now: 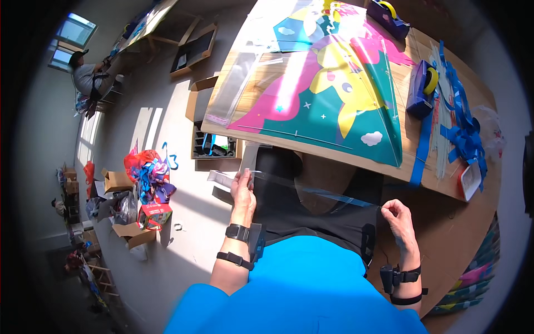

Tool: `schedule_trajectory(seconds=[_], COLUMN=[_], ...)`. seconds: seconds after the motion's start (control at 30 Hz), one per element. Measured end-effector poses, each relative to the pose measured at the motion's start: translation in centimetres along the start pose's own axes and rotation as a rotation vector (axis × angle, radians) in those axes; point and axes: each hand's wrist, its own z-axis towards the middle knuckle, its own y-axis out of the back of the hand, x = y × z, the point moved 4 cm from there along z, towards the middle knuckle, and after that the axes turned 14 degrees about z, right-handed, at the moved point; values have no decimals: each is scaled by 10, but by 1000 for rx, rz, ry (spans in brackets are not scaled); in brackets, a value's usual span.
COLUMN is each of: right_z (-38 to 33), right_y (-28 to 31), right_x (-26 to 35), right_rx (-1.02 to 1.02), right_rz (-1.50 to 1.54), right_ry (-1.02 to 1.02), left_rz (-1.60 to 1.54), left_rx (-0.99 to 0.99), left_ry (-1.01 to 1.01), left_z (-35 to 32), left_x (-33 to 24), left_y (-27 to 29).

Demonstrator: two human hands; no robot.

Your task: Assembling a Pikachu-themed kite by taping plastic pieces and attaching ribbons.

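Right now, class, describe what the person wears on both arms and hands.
Both hands are bare, no gloves. The left hand and right hand each have black straps carrying a small black device at the wrist. The forearms are uncovered; a bright blue top shows below.

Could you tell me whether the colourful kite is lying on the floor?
No, the colourful kite lies spread on the wooden table, above the left hand and right hand, which hold a clear strip between them.

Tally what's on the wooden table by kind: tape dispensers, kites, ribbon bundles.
Tape dispensers: 2, one at the far edge, one nearer
Kites: 2, front kite, back kite
Blue ribbon bundles: 1
Total: 5
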Motion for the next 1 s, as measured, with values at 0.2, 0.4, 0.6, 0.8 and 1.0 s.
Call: schedule_trajectory(seconds=[0.2,0.4,0.6,0.8,1.0], right_z=[2,6,8,15,18], right_y=[-7,-2,-6,-6,-16], right_x=[-27,-29,-31,-33,-35], right_rx=[-49,-55,-171,-142,-68], right_rz=[120,129,165,80,203], right_ry=[-12,-23,-19,-3,14], left_rz=[-49,-97,-149,-128,-66], left_rx=[222,305,355,392,379], left_ry=[-80,-102,-94,-136,-154], left_z=[-2,-11,-14,-15,-8], left_x=[-26,-32,-44,-53,-56], left_y=[0,-5,-4,2,8])
